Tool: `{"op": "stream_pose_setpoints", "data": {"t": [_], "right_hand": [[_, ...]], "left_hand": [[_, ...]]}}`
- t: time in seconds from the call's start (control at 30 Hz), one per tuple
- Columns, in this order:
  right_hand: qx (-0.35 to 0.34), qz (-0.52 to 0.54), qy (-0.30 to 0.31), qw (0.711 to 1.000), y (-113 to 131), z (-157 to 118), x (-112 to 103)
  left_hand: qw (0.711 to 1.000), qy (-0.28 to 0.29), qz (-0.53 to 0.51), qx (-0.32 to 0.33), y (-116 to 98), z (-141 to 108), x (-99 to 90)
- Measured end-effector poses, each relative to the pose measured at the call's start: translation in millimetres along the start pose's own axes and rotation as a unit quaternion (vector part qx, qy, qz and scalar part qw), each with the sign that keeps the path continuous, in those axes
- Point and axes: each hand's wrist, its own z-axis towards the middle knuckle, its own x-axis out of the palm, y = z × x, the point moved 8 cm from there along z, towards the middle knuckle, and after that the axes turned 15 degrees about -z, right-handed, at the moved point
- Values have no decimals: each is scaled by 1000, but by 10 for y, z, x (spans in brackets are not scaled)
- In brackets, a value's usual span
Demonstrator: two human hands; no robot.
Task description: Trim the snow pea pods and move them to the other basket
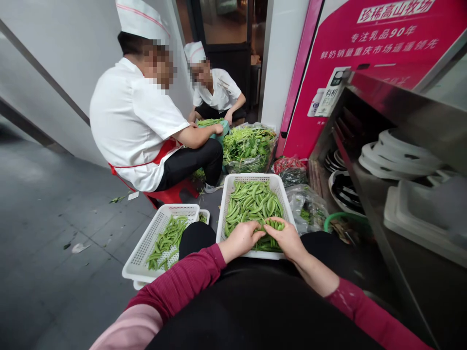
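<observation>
A white perforated plastic basket (223, 214) sits at my lap, heaped with green pea pods (251, 201). Over its near end, my left hand (242, 240) is closed in a pinch, its fingertips meeting those of the other hand; what lies between them is too small to make out. My right hand (288, 239) is closed around pea pods, with a few green ends showing above its fingers. To my left stands a second white basket (136, 257), holding a looser pile of pea pods (168, 241).
One co-worker (134, 116) sits on a red stool (171, 194); another (219, 90) crouches behind. A big bag of leafy greens (250, 143) stands beyond my basket. At right are plastic bags (306, 206), a green-rimmed bin (328, 221) and a metal shelf (368, 194) with white dishes.
</observation>
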Motion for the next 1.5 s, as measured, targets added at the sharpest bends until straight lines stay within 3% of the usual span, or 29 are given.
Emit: {"op": "stream_pose_setpoints", "data": {"t": [0.13,0.23,0.33,0.43,0.57,0.73,0.83,0.93,1.03,1.17,1.27,1.33,1.4,1.5], "right_hand": [[-136,-69,28,988,193,-35,-85],[-227,-115,36,966,353,-96,-120],[-291,-151,46,944,486,-152,-118],[-318,-154,49,934,550,-187,-111],[-280,-93,56,954,495,-185,-111],[-103,40,15,994,147,-66,-258],[-38,169,7,985,-11,-28,-322],[-12,254,35,966,-33,-32,-287],[-2,280,72,957,17,-67,-195],[12,276,74,958,10,-92,-133],[8,248,61,967,-45,-95,-122],[-8,209,58,976,-64,-93,-121],[-31,130,53,990,-51,-78,-155],[-119,-62,-24,991,148,-30,-383]], "left_hand": [[996,4,-87,-25,-32,10,-136],[988,57,-134,-45,-66,35,-136],[977,92,-182,-58,-91,28,-112],[948,115,-268,-128,-17,-35,-15],[914,97,-348,-184,119,-95,113],[968,20,-192,-162,483,-65,21],[973,9,-130,-189,698,-102,-27],[976,21,-134,-168,609,-117,-22],[976,47,-178,-118,287,-98,17],[933,143,-305,-128,-12,-114,170],[889,163,-388,-180,4,-150,233],[877,157,-406,-206,70,-161,247],[891,150,-373,-212,133,-152,227],[954,146,-216,-145,124,-87,113]]}}
